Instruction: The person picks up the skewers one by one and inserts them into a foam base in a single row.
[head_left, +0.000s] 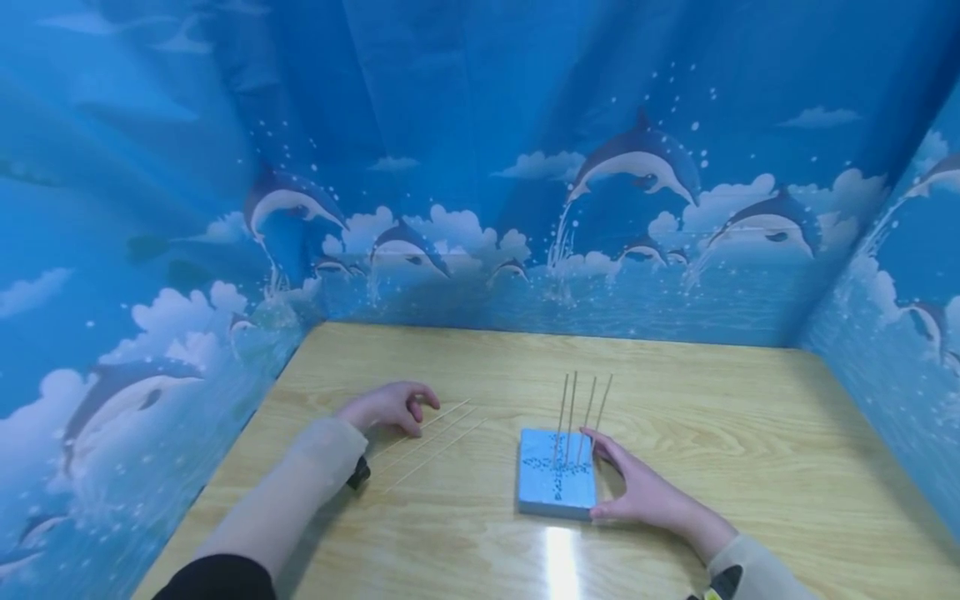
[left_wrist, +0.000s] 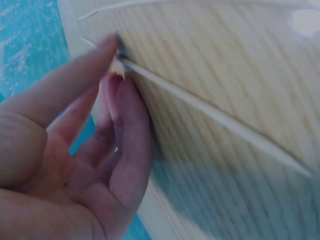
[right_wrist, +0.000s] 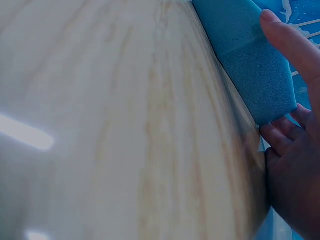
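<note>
A light-blue foam block point(head_left: 551, 498) with dark dotted marks on its top lies on the table, and several thin wooden skewers point(head_left: 572, 408) stand upright in it, leaning slightly. My right hand point(head_left: 645, 492) grips the block's right side, thumb at the near corner and fingers at the far one. In the right wrist view the thumb and fingers span the foam's end point(right_wrist: 260, 75). Left of the block, three loose skewers point(head_left: 442, 450) lie slantwise. My left hand point(head_left: 392, 408) is over the farthest; in the left wrist view its thumb and fingertips close around that skewer point(left_wrist: 215, 110).
The wooden table point(head_left: 720, 408) reaches back to a blue curtain point(head_left: 480, 167) printed with dolphins, which also hangs along both sides. A bright light reflection point(head_left: 560, 558) shows on the tabletop in front of the block.
</note>
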